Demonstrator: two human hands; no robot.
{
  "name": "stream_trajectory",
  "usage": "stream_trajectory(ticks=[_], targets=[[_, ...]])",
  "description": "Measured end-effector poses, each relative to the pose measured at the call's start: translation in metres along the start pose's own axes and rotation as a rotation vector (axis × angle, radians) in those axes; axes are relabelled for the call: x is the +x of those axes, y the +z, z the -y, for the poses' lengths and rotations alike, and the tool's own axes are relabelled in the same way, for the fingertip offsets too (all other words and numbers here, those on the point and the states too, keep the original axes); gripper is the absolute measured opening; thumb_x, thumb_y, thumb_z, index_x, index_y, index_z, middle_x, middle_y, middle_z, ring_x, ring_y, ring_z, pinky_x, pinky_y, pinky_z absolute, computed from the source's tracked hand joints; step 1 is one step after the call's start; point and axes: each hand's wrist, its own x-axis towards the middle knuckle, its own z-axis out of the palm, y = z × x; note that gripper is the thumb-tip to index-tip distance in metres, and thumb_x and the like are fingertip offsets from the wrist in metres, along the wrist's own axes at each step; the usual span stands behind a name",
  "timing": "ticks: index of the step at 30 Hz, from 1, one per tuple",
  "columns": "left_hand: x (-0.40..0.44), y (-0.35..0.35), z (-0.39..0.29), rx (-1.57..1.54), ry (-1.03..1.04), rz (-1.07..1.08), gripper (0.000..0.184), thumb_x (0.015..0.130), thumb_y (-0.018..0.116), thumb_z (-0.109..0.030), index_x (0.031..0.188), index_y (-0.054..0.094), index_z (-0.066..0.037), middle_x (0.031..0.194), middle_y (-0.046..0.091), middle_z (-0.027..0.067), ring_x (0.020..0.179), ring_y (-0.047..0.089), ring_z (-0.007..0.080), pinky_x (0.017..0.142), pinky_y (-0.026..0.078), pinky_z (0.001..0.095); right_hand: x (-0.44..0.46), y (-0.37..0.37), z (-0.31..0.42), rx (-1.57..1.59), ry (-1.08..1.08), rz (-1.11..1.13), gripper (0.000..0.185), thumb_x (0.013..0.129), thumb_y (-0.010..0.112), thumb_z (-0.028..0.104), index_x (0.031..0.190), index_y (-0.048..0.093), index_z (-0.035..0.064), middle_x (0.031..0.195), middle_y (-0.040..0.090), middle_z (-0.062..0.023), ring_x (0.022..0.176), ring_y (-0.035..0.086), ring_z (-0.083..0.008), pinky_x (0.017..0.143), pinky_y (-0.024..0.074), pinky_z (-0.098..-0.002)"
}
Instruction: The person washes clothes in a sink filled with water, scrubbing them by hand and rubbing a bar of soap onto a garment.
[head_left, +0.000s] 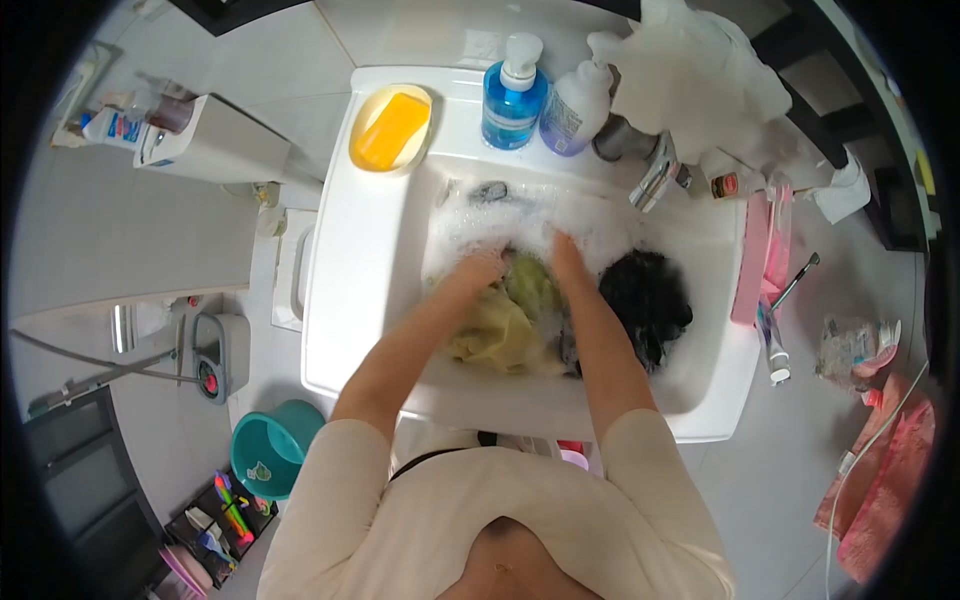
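Because suds (pixel 530 212) cover the fingers, one cannot tell whether the left hand (pixel 485 265) and right hand (pixel 567 255) are spread or pinching; both dip into the sink (pixel 365 270), the green cloth (pixel 531 282) between them and the yellow cloth (pixel 495 338) nearer. The black cloth (pixel 645 305) lies right, apparently out of their way, while the soap (pixel 392 130) sits far left in a dish (pixel 424 137), probably to stay dry

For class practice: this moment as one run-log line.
left hand: in suds; right hand: in suds; green cloth: between hands; black cloth: at right
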Motion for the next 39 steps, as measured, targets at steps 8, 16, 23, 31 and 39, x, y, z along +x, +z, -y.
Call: stream_trajectory(ticks=[8,16,23,31,39], targets=[[-0.093,0.028,0.001,-0.003,-0.107,-0.446,0.064,0.071,0.062,-0.007,0.13,0.038,-0.015,0.127,0.039,0.0192,0.116,0.041,0.0315,0.093,0.04,0.0411,-0.057,-0.047,0.012,0.179,-0.187,-0.247,0.042,0.085,0.053,0.019,0.122,0.045,-0.0003,0.12,0.05,-0.0214,0.107,0.049,-0.0348,0.093,0.0374,-0.0389],[-0.117,0.017,-0.1,-1.198,-0.321,-0.284,0.028,0.07,0.051,0.007,0.097,0.053,0.002,0.081,0.06,0.0127,0.07,0.059,0.0223,0.062,0.051,0.0286,-0.158,-0.049,-0.001,0.617,-0.11,-0.028,0.045,0.086,0.051,0.038,0.12,0.049,0.0076,0.119,0.052,-0.0143,0.109,0.05,-0.0273,0.091,0.0397,-0.0358],[-0.153,0.052,-0.191,-0.623,0.205,-0.239,0.027,0.071,0.06,-0.008,0.097,0.055,-0.002,0.092,0.06,0.0161,0.077,0.059,0.0255,0.069,0.047,0.0334,-0.157,-0.046,-0.018,1.67,0.272,0.205,0.053,0.087,0.051,0.043,0.127,0.042,0.0105,0.124,0.048,-0.0065,0.111,0.049,-0.0215,0.089,0.0418,-0.0346],[-0.123,0.056,-0.211,-0.074,0.613,-0.498,0.041,0.068,0.065,-0.015,0.109,0.056,-0.01,0.094,0.058,0.0158,0.085,0.057,0.0319,0.072,0.048,0.0382,-0.117,-0.089,-0.04,1.655,0.288,0.062,0.051,0.086,0.055,0.036,0.125,0.041,0.005,0.121,0.049,-0.0084,0.109,0.049,-0.0226,0.088,0.042,-0.0341],[-0.079,0.051,-0.074,0.081,0.437,-0.795,0.053,0.069,0.066,-0.015,0.118,0.049,-0.006,0.118,0.048,0.0159,0.11,0.046,0.0347,0.09,0.041,0.0409,-0.13,-0.124,-0.023,0.885,0.068,-0.428,0.048,0.085,0.06,0.024,0.123,0.042,0.0013,0.118,0.049,-0.0118,0.106,0.05,-0.0258,0.089,0.041,-0.0344]])
